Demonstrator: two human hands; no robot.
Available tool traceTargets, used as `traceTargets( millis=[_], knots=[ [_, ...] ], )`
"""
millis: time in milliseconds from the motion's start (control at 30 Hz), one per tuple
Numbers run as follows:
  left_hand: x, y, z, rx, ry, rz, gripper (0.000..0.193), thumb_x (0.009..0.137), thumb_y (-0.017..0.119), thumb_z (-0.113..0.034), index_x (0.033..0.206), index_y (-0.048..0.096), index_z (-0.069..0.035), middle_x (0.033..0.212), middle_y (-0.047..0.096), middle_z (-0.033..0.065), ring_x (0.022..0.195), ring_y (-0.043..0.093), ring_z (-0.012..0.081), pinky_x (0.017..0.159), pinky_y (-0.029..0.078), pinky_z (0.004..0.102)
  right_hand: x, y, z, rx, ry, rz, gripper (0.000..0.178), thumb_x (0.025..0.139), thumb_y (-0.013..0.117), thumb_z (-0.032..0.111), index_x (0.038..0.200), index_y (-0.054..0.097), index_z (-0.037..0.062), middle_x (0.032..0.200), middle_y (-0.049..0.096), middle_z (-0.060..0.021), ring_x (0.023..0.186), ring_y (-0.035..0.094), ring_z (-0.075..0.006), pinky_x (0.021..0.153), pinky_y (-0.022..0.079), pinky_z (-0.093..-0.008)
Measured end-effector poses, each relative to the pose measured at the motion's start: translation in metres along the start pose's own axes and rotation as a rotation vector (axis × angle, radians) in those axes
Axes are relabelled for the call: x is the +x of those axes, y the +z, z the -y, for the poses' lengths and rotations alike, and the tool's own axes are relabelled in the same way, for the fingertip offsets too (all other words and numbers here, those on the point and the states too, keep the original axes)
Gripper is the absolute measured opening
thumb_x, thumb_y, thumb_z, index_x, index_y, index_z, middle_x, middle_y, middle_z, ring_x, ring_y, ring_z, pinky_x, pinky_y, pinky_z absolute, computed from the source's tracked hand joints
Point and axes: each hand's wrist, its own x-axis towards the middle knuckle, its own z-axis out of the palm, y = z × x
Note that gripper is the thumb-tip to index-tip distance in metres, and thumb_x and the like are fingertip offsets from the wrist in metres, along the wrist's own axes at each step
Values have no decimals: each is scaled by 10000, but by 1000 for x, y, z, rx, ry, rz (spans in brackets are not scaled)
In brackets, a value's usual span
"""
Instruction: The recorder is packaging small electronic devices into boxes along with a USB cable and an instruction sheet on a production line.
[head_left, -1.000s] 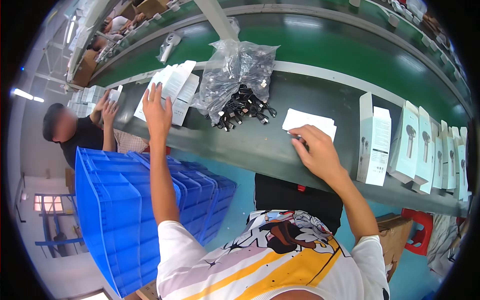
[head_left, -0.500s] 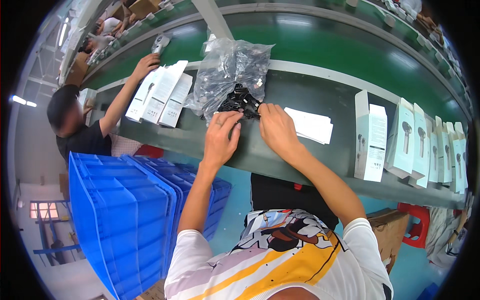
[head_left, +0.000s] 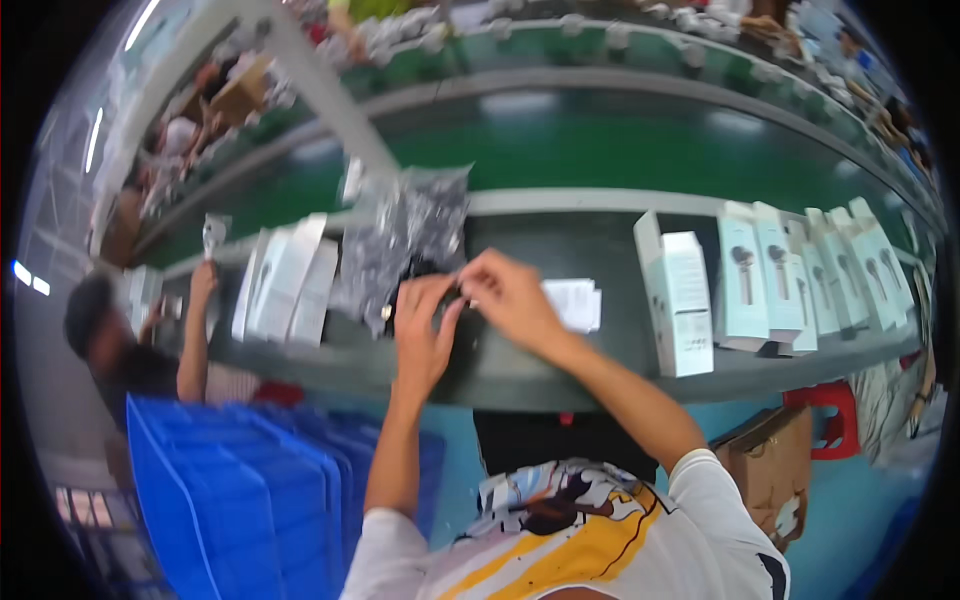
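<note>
A clear plastic bag full of small packed pieces lies on the dark bench, with black cables at its near edge. Just in front of it my left hand is closed, fingers bent over a black cable. A small light-coloured end shows beside that hand. My right hand meets it from the right, its thumb and fingers pinched together on a dark piece, seemingly the same cable. Motion blur and my fingers hide most of it. White paper sheets lie right of my right hand.
White boxes with a device picture stand at the right and more at the left. One box has its flap up. Blue crates stand at lower left. A co-worker sits left. A green conveyor runs behind.
The view has shifted, so the bench sits lower. My hands have drawn closer together at the black cables. The co-worker's reaching hand is lower, by a light-coloured device.
</note>
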Motion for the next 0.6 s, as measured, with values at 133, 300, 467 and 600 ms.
traceTargets(
  millis=[133,300,467,600],
  knots=[
    [23,4,-7,-343,-117,0,211,872,630,-49,1064,631,39,944,625,133,857,574,244,765,467,321,13,-26,8,317,140,43,163,910,596,50,1051,600,-30,915,644,-50,823,605,-99,741,487,-235],
    [12,9,-5,-504,-244,61,192,905,618,-89,1037,638,49,903,610,104,821,559,169,733,450,284,-2,-35,25,180,49,32,203,881,628,54,1073,614,-12,973,635,-54,815,600,-119,721,488,-268],
    [17,19,-12,-526,-196,268,217,892,630,-113,1044,643,42,890,616,116,815,560,203,754,444,304,-17,-58,17,-212,-123,93,209,836,650,48,1041,641,11,950,616,-87,783,593,-174,706,479,-292],
    [22,30,-13,-404,-143,321,271,854,663,-147,1064,645,23,973,628,156,956,572,288,856,447,375,-29,-73,3,-327,-103,70,228,820,644,32,1046,638,7,909,590,-109,786,571,-228,725,467,-308]
  ],
)
